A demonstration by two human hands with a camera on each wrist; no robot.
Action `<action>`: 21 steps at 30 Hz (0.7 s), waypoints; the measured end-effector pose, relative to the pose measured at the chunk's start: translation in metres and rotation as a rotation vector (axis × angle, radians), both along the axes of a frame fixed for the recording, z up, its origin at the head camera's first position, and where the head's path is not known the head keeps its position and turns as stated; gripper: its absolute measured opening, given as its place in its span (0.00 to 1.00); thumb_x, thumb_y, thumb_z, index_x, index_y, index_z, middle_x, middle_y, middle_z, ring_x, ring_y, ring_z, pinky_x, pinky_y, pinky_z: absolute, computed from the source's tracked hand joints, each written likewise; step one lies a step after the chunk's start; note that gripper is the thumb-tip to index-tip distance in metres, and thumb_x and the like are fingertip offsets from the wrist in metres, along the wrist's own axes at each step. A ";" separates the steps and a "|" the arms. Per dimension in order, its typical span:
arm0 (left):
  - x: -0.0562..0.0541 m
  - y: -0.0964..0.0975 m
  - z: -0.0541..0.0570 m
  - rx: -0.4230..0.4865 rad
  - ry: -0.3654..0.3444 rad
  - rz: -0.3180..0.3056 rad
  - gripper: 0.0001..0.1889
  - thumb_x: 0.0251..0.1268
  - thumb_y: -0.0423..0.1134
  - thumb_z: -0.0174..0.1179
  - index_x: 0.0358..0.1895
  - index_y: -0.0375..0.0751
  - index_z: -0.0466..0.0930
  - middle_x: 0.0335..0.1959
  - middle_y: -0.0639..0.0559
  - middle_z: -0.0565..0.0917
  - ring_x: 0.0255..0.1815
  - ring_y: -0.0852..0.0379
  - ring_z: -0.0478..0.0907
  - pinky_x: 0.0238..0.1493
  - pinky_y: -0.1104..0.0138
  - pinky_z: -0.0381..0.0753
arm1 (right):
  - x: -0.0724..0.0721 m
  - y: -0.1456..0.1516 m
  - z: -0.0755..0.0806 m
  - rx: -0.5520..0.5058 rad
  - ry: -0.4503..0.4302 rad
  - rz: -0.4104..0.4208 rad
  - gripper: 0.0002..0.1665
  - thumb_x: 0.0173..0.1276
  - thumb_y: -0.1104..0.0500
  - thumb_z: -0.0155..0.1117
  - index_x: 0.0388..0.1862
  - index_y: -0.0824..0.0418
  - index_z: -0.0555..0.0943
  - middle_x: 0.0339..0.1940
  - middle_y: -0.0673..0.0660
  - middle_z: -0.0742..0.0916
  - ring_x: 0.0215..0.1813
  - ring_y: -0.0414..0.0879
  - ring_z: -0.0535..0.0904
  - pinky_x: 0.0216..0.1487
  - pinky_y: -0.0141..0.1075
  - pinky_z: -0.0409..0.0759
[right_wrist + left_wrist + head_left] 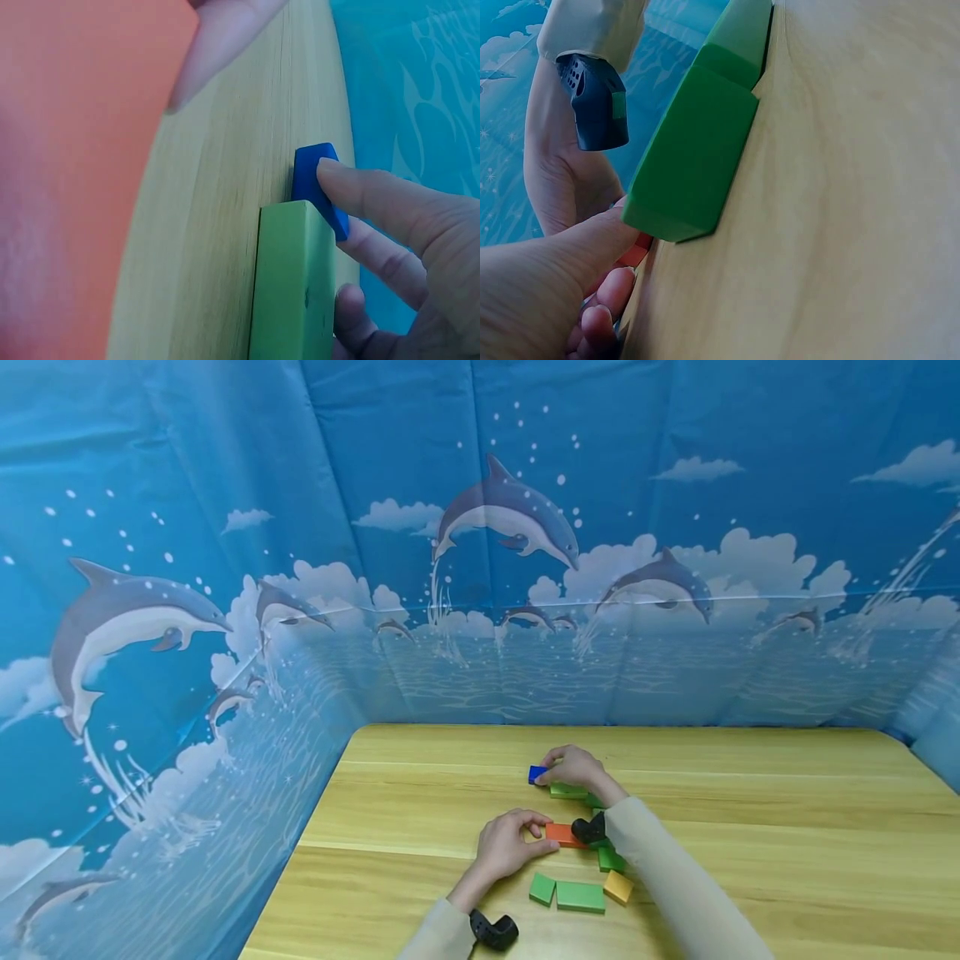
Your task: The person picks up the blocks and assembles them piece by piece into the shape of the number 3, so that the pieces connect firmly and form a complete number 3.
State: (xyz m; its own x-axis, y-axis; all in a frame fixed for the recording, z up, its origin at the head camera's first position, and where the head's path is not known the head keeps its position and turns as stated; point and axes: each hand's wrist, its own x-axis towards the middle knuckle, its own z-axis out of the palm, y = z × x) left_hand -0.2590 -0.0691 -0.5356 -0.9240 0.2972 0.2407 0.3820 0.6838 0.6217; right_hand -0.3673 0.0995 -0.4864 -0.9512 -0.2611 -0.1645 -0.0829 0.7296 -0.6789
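At the far side of the table, my right hand [576, 767] pinches a small blue block [537, 774] between thumb and fingers. In the right wrist view the blue block [309, 180] stands at the end of a light green block [281, 277]. Closer in, my left hand [506, 843] holds the left end of an orange-red block [561, 835], thumb along its near side and fingers at the far side. The block's right end is hidden behind the black camera on my right wrist. A green block [611, 859] lies just beyond it, partly under the right sleeve.
Nearest me lie a small green block [542, 889], a longer green block [581, 897] and a yellow-orange block [618, 887] in a row. More green blocks [568, 791] run along beneath the right forearm. A blue dolphin-print sheet [480, 677] hangs behind the wooden table [787, 827].
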 end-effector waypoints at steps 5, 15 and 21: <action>0.000 0.000 -0.001 0.002 0.012 -0.002 0.18 0.54 0.57 0.67 0.44 0.54 0.85 0.28 0.67 0.78 0.19 0.71 0.64 0.25 0.74 0.63 | 0.001 0.001 0.001 -0.020 -0.021 0.022 0.17 0.54 0.52 0.75 0.41 0.56 0.83 0.46 0.56 0.82 0.47 0.54 0.75 0.50 0.57 0.65; -0.001 -0.001 -0.001 0.006 0.008 -0.001 0.18 0.53 0.57 0.67 0.44 0.54 0.85 0.28 0.67 0.77 0.19 0.71 0.64 0.24 0.73 0.63 | 0.002 0.005 0.000 -0.113 -0.094 0.081 0.18 0.56 0.56 0.73 0.46 0.59 0.83 0.49 0.56 0.81 0.54 0.56 0.74 0.52 0.53 0.70; -0.003 -0.001 -0.003 0.009 0.016 -0.007 0.18 0.54 0.57 0.67 0.44 0.54 0.85 0.28 0.68 0.77 0.19 0.71 0.64 0.25 0.73 0.63 | -0.001 0.008 -0.004 -0.135 -0.111 0.119 0.18 0.57 0.59 0.73 0.47 0.61 0.82 0.53 0.59 0.80 0.57 0.60 0.72 0.53 0.53 0.71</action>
